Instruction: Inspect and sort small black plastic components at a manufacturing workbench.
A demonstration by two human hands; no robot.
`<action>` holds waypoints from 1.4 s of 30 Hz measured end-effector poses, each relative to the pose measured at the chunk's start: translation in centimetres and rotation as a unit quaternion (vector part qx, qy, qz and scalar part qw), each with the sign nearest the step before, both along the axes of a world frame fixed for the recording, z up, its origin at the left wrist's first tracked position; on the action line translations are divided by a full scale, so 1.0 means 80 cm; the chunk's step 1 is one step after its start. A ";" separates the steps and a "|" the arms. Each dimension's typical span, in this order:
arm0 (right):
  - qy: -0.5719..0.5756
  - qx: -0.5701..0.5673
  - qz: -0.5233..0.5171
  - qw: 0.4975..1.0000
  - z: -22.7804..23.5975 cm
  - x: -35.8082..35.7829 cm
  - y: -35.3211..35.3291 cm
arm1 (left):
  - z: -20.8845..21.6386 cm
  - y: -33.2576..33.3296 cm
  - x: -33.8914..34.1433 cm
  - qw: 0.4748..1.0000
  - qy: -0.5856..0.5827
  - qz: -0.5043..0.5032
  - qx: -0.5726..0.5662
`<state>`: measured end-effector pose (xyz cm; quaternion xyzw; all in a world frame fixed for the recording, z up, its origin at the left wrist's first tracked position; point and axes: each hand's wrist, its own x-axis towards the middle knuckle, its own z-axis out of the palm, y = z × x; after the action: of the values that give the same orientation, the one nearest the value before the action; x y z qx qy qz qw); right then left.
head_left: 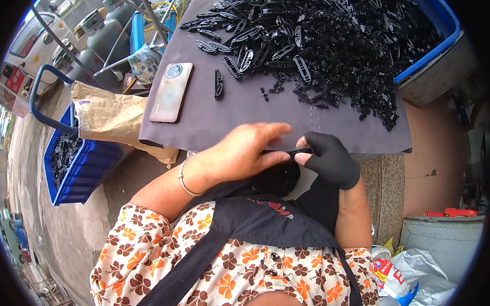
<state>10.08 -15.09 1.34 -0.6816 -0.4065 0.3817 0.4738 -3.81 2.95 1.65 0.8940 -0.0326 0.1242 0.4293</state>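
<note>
Just over the table's front edge, both hands meet at a slim black plastic part (296, 151). My right hand (332, 160), in a black glove with bare fingertips, pinches one end between thumb and finger. My bare left hand (250, 145), with a bangle at the wrist, has its thumb along the other end, and its fingers curl above. Much of the part is hidden by the fingers. Beyond, long oval black plastic frames (275, 46) and tiny black pieces (345, 75) lie heaped on the grey-covered table (203, 111). One frame (219, 84) lies apart from the heap.
A phone (172, 92) lies at the table's left. Left of the table stand a blue crate (88, 169) of black parts, a brown paper sack (111, 116) and gas cylinders (106, 35). A blue-rimmed bin (429, 67) adjoins the right side; a grey drum (441, 241) and plastic bags (413, 272) are nearer.
</note>
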 end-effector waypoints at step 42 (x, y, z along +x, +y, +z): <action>-0.370 0.142 -0.229 0.889 -0.025 -0.025 0.051 | -0.033 -0.004 0.014 0.923 -0.017 0.096 -0.373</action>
<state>8.05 -11.02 -0.67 -0.7728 -0.4352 -0.0787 0.4551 -2.69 2.63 -0.99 0.6655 0.0952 0.1831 0.7173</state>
